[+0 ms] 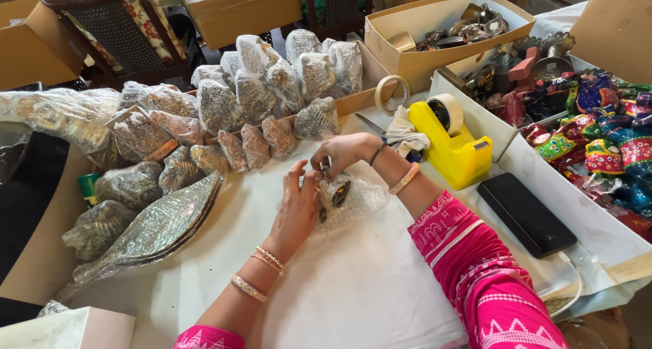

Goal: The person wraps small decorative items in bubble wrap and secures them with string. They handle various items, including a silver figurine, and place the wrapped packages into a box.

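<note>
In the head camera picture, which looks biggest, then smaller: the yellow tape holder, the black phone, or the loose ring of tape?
1. Yellow tape holder and black phone: about alike; the phone lies nearer the camera, so unsure.
2. Loose ring of tape: clearly smallest.

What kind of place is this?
Probably a handicraft packing table. Both hands, left and right, work bubble wrap around a small metal item; wrapped bundles pile up behind, a yellow tape dispenser stands by, and open boxes hold metalware.

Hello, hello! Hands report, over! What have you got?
Left hand and right hand both on a small metal piece in bubble wrap. Wrap half round it. Yellow tape dispenser beside, nothing blocking.
</note>
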